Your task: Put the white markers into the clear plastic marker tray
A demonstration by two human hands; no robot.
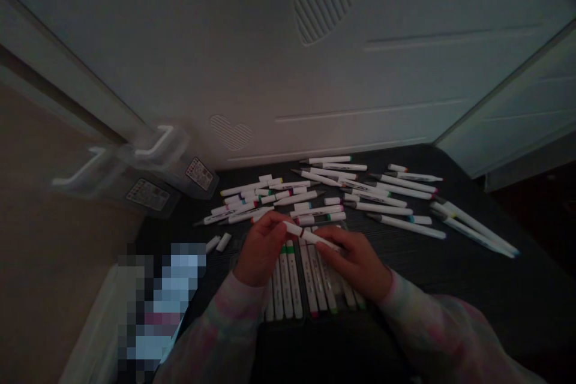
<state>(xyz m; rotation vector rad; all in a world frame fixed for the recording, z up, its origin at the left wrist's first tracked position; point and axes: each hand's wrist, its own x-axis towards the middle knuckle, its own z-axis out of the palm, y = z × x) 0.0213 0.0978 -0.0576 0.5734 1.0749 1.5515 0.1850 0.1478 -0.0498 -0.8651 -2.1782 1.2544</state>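
Note:
Both my hands hold one white marker (300, 232) just above a dark surface (472, 276). My left hand (261, 249) pinches its left end, fingers closed. My right hand (357, 261) grips the marker's right part, fingers curled over it. Under my hands lies a neat row of white markers (299, 279) side by side, with coloured bands. Beyond them, several loose white markers (360, 192) and caps are scattered across the surface.
A white panelled door or cabinet front (315, 72) rises right behind the markers. Two clear plastic boxes with white handles (171, 159) stand at the back left. Two loose caps (219, 243) lie left of my hands. A blurred-out patch (162, 300) sits at lower left.

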